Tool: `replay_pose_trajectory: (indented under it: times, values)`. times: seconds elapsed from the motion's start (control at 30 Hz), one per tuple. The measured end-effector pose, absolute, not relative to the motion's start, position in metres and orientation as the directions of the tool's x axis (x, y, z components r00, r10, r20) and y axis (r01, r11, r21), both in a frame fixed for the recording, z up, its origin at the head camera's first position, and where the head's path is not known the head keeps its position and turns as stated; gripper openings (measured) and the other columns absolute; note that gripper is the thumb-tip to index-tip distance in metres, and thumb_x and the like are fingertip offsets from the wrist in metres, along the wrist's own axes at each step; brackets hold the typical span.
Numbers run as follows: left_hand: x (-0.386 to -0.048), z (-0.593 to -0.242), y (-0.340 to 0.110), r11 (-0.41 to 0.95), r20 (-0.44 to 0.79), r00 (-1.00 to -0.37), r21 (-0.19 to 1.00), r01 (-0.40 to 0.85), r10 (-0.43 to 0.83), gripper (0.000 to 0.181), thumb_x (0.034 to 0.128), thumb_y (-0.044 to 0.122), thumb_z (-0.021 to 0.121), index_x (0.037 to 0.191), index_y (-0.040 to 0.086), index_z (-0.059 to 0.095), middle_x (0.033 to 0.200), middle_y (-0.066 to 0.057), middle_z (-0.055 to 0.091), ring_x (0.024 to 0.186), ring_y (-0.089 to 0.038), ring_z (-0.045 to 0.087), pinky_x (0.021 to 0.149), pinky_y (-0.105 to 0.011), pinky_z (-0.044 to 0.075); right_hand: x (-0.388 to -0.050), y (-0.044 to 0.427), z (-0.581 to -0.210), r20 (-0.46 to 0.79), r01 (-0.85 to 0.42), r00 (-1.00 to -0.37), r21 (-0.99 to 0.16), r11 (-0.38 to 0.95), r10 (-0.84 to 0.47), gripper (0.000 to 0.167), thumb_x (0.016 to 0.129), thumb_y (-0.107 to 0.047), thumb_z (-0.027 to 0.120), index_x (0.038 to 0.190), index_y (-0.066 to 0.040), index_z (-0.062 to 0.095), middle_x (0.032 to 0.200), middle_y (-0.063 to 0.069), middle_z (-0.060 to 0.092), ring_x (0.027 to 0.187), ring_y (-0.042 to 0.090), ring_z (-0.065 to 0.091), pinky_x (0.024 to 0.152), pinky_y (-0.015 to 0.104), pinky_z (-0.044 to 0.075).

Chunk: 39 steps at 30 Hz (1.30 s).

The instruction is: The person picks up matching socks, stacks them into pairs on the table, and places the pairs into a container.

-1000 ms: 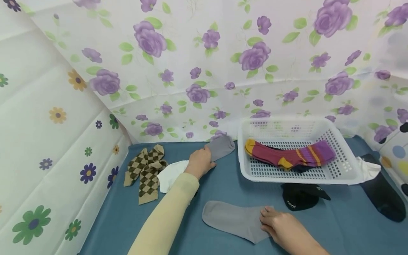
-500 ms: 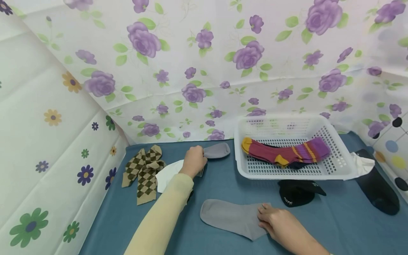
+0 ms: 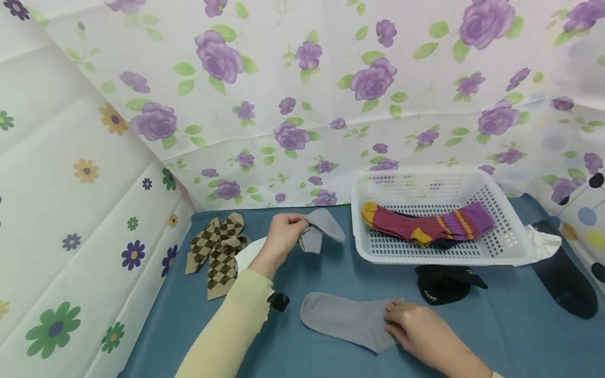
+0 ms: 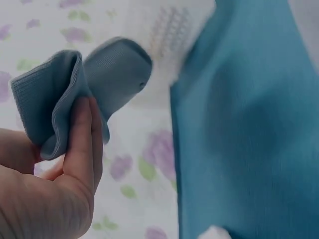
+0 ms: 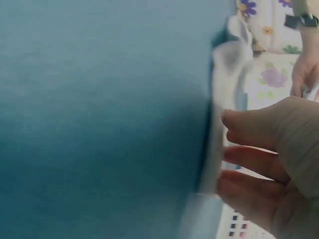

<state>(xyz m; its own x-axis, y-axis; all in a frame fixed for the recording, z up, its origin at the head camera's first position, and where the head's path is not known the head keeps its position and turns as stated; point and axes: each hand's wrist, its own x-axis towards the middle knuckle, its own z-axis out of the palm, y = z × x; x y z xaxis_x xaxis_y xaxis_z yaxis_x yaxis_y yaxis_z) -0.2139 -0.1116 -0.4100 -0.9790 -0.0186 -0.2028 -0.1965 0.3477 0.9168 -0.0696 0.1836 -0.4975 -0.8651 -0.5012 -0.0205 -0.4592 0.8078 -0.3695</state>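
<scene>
My left hand pinches the cuff end of a small grey sock, held up near the back edge of the blue cloth. In the left wrist view, fingers and thumb grip its bunched opening, with the toe part sticking out beyond. A second grey sock lies flat at the front middle, toe to the left. My right hand rests with its fingertips on that sock's cuff; the right wrist view shows the fingers spread slightly apart along the sock's edge.
A white basket at back right holds maroon-purple socks and a dark one. Black socks and a white one lie by it. Checkered socks and a white item are at left.
The left hand has lifted the small grey sock, which now folds over and hangs from the fingers. My right hand stays at the flat sock's cuff.
</scene>
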Motion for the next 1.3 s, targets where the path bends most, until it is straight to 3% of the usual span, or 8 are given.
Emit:
replay_pose_trajectory:
  times: [0.2, 0.37, 0.5, 0.77, 0.9, 1.1, 1.23, 1.3]
  values:
    - [-0.173, -0.406, -0.098, 0.255, -0.138, -0.99, 0.959, -0.127, 0.027, 0.021, 0.0907, 0.018, 0.057, 0.105, 0.014, 0.071, 0.1, -0.006, 0.071, 0.081, -0.013, 0.067, 0.068, -0.028, 0.054, -0.068, 0.169, -0.478, 0.218, -0.498, -0.867, -0.378, 0.78, -0.448, 0.027, 0.082, -0.037, 0.071, 0.107, -0.031, 0.069, 0.108, -0.015, 0.066, 0.099, 0.002, 0.062, 0.081, 0.027, 0.053]
    - [-0.14, -0.418, -0.084, 0.187, -0.102, -0.993, 0.978, -0.089, 0.06, 0.023, 0.0925, 0.017, 0.056, 0.109, 0.009, 0.069, 0.1, -0.01, 0.072, 0.081, -0.012, 0.068, 0.068, -0.026, 0.054, -0.065, 0.142, -0.457, 0.525, -0.653, -0.738, -0.395, 0.646, -0.425, 0.044, 0.081, -0.033, 0.073, 0.123, -0.027, 0.061, 0.119, -0.008, 0.063, 0.105, 0.004, 0.06, 0.082, 0.023, 0.052]
    - [-0.118, -0.428, -0.071, 0.124, -0.112, -0.992, 0.987, -0.104, 0.056, 0.023, 0.0929, 0.017, 0.056, 0.111, 0.009, 0.068, 0.098, -0.009, 0.072, 0.083, -0.013, 0.069, 0.07, -0.025, 0.055, -0.065, 0.124, -0.448, 0.658, -0.738, -0.641, -0.386, 0.554, -0.395, 0.055, 0.073, -0.029, 0.08, 0.123, -0.019, 0.061, 0.119, -0.003, 0.063, 0.103, 0.01, 0.061, 0.079, 0.021, 0.052]
    - [-0.098, -0.432, -0.055, 0.107, -0.119, -0.986, 0.988, -0.108, 0.112, 0.024, 0.0939, 0.02, 0.054, 0.115, 0.008, 0.061, 0.087, -0.01, 0.072, 0.075, -0.012, 0.068, 0.064, -0.023, 0.052, -0.061, 0.113, -0.453, 0.592, -0.647, -0.718, -0.376, 0.663, -0.365, 0.055, 0.073, -0.043, 0.076, 0.119, -0.018, 0.063, 0.114, -0.006, 0.063, 0.099, 0.006, 0.059, 0.074, 0.023, 0.053]
    - [-0.094, -0.432, -0.054, 0.123, -0.155, -0.976, 0.983, -0.137, 0.153, 0.028, 0.0937, 0.019, 0.054, 0.119, 0.007, 0.057, 0.08, -0.009, 0.071, 0.063, -0.008, 0.061, 0.054, -0.022, 0.048, -0.061, 0.115, -0.455, 0.535, -0.596, -0.77, -0.407, 0.692, -0.348, 0.045, 0.082, -0.039, 0.07, 0.121, -0.018, 0.062, 0.112, -0.005, 0.064, 0.1, 0.009, 0.061, 0.075, 0.027, 0.055]
    - [-0.093, -0.431, -0.054, 0.108, -0.185, -0.964, 0.98, -0.167, 0.188, 0.027, 0.0938, 0.018, 0.053, 0.12, 0.013, 0.055, 0.062, -0.003, 0.059, 0.05, -0.01, 0.048, 0.049, -0.025, 0.042, -0.064, 0.124, -0.453, 0.541, -0.6, -0.768, -0.421, 0.68, -0.343, 0.022, 0.086, -0.023, 0.067, 0.107, -0.018, 0.069, 0.104, -0.005, 0.068, 0.091, 0.005, 0.064, 0.071, 0.022, 0.055]
    - [-0.095, -0.432, -0.055, 0.097, -0.177, -0.966, 0.982, -0.161, 0.191, 0.027, 0.0921, 0.012, 0.053, 0.119, 0.012, 0.054, 0.058, -0.002, 0.051, 0.048, -0.012, 0.041, 0.048, -0.024, 0.038, -0.065, 0.129, -0.45, 0.498, -0.551, -0.813, -0.495, 0.672, -0.301, 0.024, 0.09, -0.017, 0.059, 0.113, -0.02, 0.066, 0.102, -0.007, 0.067, 0.074, 0.0, 0.058, 0.062, 0.019, 0.05]
    - [-0.096, -0.433, -0.055, 0.091, -0.176, -0.965, 0.983, -0.161, 0.194, 0.029, 0.0902, 0.009, 0.054, 0.119, 0.011, 0.053, 0.062, -0.003, 0.055, 0.051, -0.012, 0.043, 0.05, -0.025, 0.039, -0.064, 0.131, -0.449, 0.469, -0.529, -0.833, -0.522, 0.669, -0.293, 0.027, 0.093, -0.018, 0.055, 0.119, -0.02, 0.063, 0.106, -0.007, 0.066, 0.078, 0.001, 0.06, 0.064, 0.021, 0.052]
